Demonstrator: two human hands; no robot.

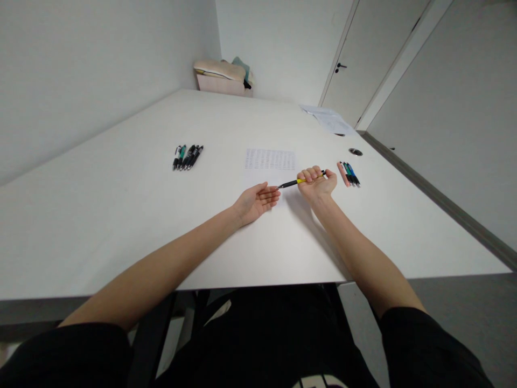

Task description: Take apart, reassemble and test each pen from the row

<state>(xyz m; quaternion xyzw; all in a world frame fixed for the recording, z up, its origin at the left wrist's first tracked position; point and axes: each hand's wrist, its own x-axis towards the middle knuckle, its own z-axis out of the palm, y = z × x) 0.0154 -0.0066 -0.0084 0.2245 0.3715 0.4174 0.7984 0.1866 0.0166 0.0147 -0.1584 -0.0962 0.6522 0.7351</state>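
My right hand (318, 185) is wrapped round a yellow-and-black pen (290, 184), with the thumb at its rear end. The pen's silver tip points left and reaches the fingertips of my left hand (257, 202). That hand lies palm up with its fingers stretched out; whether the tip touches them I cannot tell. Just beyond both hands a sheet of paper (270, 159) with rows of print lies on the white table (121, 215).
To the left lie several pens (188, 158) side by side. A smaller row of pens (349, 174), one salmon pink, lies right of my right hand. Papers (328, 119) rest at the far right edge, near a round table fitting (355, 152). Behind the table stands a box with cloths (222, 73).
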